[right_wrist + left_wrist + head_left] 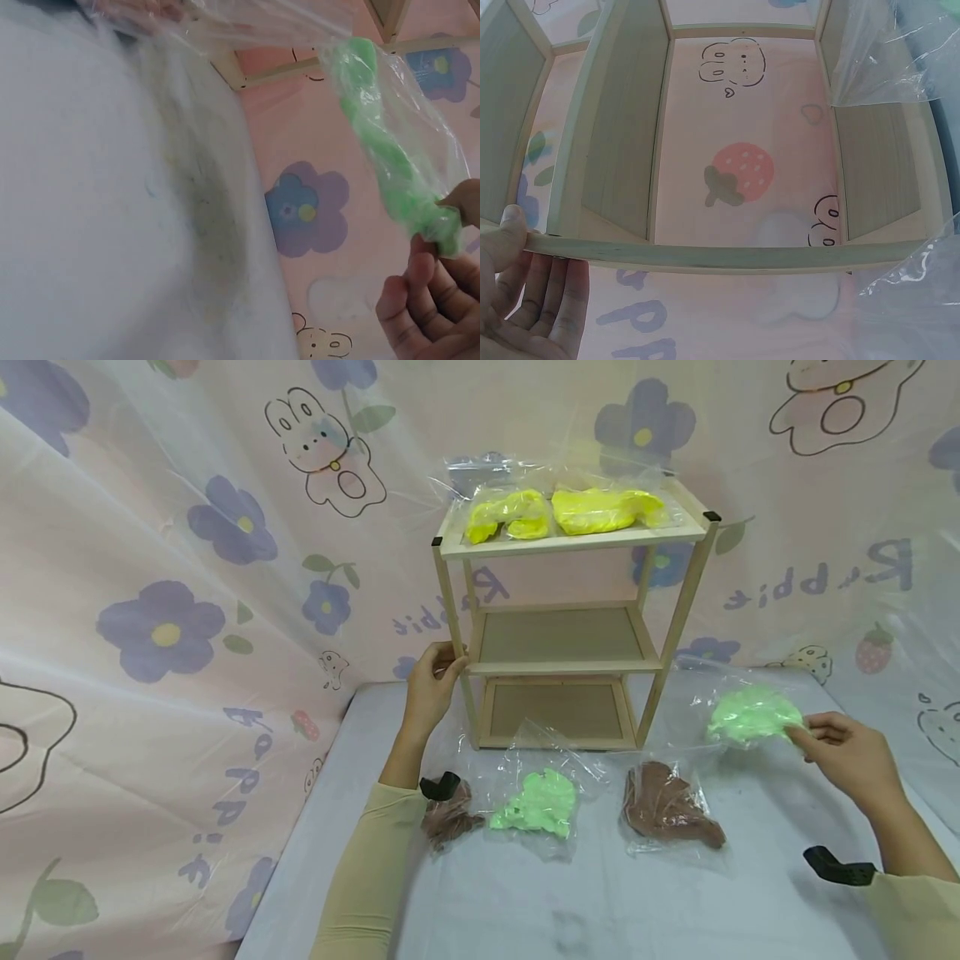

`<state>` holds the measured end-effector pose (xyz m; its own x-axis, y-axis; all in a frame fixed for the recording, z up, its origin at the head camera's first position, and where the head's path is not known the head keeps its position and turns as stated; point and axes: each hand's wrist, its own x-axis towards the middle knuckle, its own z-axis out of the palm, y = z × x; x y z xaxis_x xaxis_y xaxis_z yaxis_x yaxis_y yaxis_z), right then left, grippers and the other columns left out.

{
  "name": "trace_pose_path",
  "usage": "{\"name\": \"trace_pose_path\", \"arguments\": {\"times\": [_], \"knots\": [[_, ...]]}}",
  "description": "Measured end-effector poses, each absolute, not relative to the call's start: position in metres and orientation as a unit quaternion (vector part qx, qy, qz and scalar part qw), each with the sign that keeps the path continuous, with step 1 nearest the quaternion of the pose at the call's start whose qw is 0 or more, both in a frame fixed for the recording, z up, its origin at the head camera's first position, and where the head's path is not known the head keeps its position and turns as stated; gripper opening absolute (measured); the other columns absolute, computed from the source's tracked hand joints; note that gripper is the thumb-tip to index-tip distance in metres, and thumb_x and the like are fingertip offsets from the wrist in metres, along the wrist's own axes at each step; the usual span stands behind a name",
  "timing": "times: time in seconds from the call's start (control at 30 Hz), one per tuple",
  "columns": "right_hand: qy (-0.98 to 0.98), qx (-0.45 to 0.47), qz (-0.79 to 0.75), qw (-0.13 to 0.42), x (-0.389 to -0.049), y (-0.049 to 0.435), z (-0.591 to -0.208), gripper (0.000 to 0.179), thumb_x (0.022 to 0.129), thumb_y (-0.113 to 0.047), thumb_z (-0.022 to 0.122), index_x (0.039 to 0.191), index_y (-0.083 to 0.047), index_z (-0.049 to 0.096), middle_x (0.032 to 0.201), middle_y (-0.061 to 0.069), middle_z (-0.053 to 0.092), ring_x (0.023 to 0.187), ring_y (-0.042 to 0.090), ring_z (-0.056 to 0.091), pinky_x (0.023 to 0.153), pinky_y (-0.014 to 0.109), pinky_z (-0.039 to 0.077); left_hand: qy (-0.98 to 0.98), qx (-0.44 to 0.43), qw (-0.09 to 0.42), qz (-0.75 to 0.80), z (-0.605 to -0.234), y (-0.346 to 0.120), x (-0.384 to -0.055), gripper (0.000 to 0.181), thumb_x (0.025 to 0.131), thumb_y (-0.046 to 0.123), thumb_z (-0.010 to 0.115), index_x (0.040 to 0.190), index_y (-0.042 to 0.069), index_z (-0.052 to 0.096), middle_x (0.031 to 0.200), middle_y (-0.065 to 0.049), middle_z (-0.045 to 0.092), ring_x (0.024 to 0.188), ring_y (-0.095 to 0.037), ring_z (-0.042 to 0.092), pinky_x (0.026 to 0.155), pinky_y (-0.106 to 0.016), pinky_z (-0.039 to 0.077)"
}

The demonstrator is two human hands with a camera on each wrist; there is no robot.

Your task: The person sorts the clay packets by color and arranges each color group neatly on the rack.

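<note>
My left hand [432, 685] grips the left front post of a small wooden three-tier shelf [562, 667] at the middle tier; in the left wrist view, its thumb and fingers [553, 300] lie either side of the post. Off to the right, my right hand [855, 756] pinches the edge of a clear plastic bag with a light green clay-like lump [753, 714] inside. That bag is lifted above the table, and the right wrist view shows the green lump [390, 157] hanging edge-on from thumb and fingertips. Two bags with yellow lumps [607, 512] lie on the top tier.
In front of the shelf, on the white-covered table [600, 910], lie a bag with a green lump [542, 803], a bag with a brown lump [667, 806] and another brown lump [448, 818] partly behind my left wrist. A patterned curtain [225, 568] stands behind and left.
</note>
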<state>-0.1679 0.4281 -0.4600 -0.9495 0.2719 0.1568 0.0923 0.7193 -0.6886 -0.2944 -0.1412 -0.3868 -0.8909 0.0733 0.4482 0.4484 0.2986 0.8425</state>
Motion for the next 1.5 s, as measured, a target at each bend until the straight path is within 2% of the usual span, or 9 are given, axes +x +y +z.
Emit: {"name": "trace_pose_path", "arguments": {"times": [0.13,0.3,0.37,0.57,0.77,0.87,1.1,1.3,1.5], "knots": [[-0.896,-0.121,0.402,0.143,-0.165,0.422,-0.459,0.042,0.107,-0.041,0.067,0.121,-0.002,0.064,0.075,-0.025,0.068,0.066,-0.005,0.059,0.056,0.018,0.044,-0.790,-0.164,0.164,-0.567,-0.387,-0.141,-0.295,0.033,0.106,0.018,0.071,0.133,0.001,0.064,0.125,-0.016,0.070,0.121,-0.031,0.068,0.108,-0.037,0.058],[-0.852,-0.129,0.474,0.183,-0.160,0.411,-0.459,0.008,0.106,-0.033,0.071,0.106,-0.029,0.064,0.078,-0.032,0.065,0.069,-0.006,0.061,0.060,0.013,0.041,-0.788,-0.167,0.165,-0.569,-0.387,-0.142,-0.295,0.033,0.106,0.018,0.071,0.133,0.001,0.064,0.124,-0.016,0.071,0.120,-0.031,0.068,0.108,-0.036,0.058],[-0.827,-0.126,0.507,0.207,-0.158,0.405,-0.457,0.011,0.106,-0.027,0.072,0.103,-0.034,0.063,0.079,-0.032,0.066,0.067,-0.007,0.062,0.061,0.009,0.042,-0.787,-0.168,0.167,-0.569,-0.387,-0.142,-0.295,0.033,0.106,0.018,0.071,0.133,0.001,0.064,0.124,-0.016,0.071,0.120,-0.031,0.069,0.108,-0.036,0.058],[-0.756,-0.126,0.579,0.279,-0.154,0.383,-0.450,0.020,0.103,-0.007,0.072,0.102,-0.027,0.068,0.083,-0.026,0.071,0.063,-0.006,0.066,0.066,0.003,0.053,-0.787,-0.169,0.169,-0.569,-0.387,-0.141,-0.295,0.033,0.106,0.016,0.071,0.133,-0.001,0.064,0.123,-0.017,0.071,0.118,-0.033,0.069,0.107,-0.037,0.059],[-0.733,-0.125,0.573,0.345,-0.152,0.361,-0.449,0.020,0.100,0.000,0.073,0.105,-0.020,0.071,0.085,-0.021,0.073,0.067,-0.005,0.066,0.066,0.003,0.053,-0.784,-0.169,0.164,-0.574,-0.388,-0.142,-0.295,0.032,0.106,0.015,0.071,0.134,0.000,0.064,0.124,-0.017,0.071,0.119,-0.032,0.069,0.107,-0.036,0.059],[-0.716,-0.091,0.575,0.384,-0.150,0.351,-0.452,0.018,0.098,0.004,0.073,0.109,-0.011,0.073,0.086,-0.017,0.074,0.069,-0.003,0.068,0.065,0.005,0.054,-0.784,-0.169,0.165,-0.574,-0.387,-0.142,-0.294,0.032,0.106,0.016,0.071,0.133,0.000,0.064,0.124,-0.017,0.071,0.119,-0.032,0.069,0.108,-0.037,0.059],[-0.606,0.012,0.652,0.456,-0.146,0.329,-0.456,0.016,0.094,0.012,0.071,0.110,0.009,0.072,0.089,0.002,0.076,0.073,0.007,0.071,0.067,0.010,0.059,-0.783,-0.171,0.166,-0.575,-0.386,-0.141,-0.293,0.032,0.106,0.016,0.071,0.133,0.000,0.064,0.123,-0.017,0.071,0.118,-0.032,0.069,0.107,-0.038,0.059],[-0.504,0.110,0.709,0.480,-0.144,0.313,-0.456,0.023,0.088,0.022,0.067,0.111,0.021,0.066,0.095,0.015,0.077,0.076,0.015,0.073,0.069,0.015,0.061,-0.784,-0.172,0.169,-0.572,-0.387,-0.141,-0.295,0.032,0.106,0.015,0.071,0.133,-0.001,0.064,0.123,-0.018,0.071,0.119,-0.033,0.069,0.107,-0.038,0.059],[-0.481,0.170,0.725,0.464,-0.141,0.297,-0.454,0.025,0.085,0.030,0.059,0.110,0.029,0.060,0.098,0.018,0.077,0.081,0.019,0.075,0.072,0.018,0.063,-0.784,-0.173,0.171,-0.571,-0.387,-0.141,-0.295,0.033,0.106,0.015,0.071,0.133,-0.002,0.064,0.124,-0.018,0.071,0.119,-0.033,0.069,0.107,-0.038,0.059]]}}
